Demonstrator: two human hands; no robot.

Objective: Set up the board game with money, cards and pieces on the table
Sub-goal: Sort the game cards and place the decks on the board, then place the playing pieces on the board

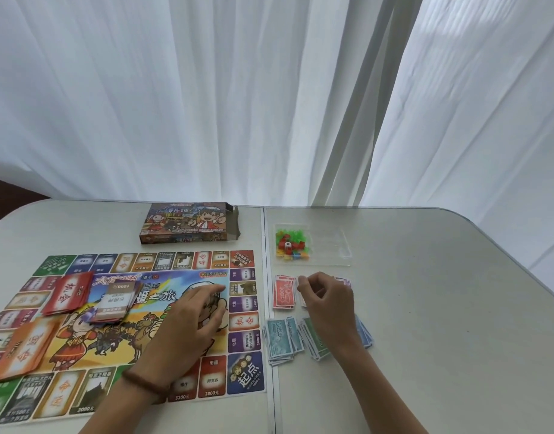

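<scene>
A: What is lying around the board?

B: The box is sitting just beyond its far edge, one end flap open. Right of the table seam, a clear bag is holding red, green and yellow pieces plus one white die. Nearer, the money is lying beside the board: a red stack, a teal stack, a green fan and a blue stack, four colours I can count, with a pinkish edge peeking past the right hand.

A: And cards?

B: Three piles are resting on the board: red, orange, and a smaller brown deck.

A: The hands?

B: The left hand is lying on the board's middle, fingers loosely curled, holding nothing that I can see. The right hand is curling over the money, fingertips pinching at notes beside the red stack; I cannot tell how many.

A: Anything in the way?

B: The right forearm is covering part of the green and blue notes. The table's right half is lying bare toward its rounded corner; a curtain is hanging behind the far edge.
</scene>
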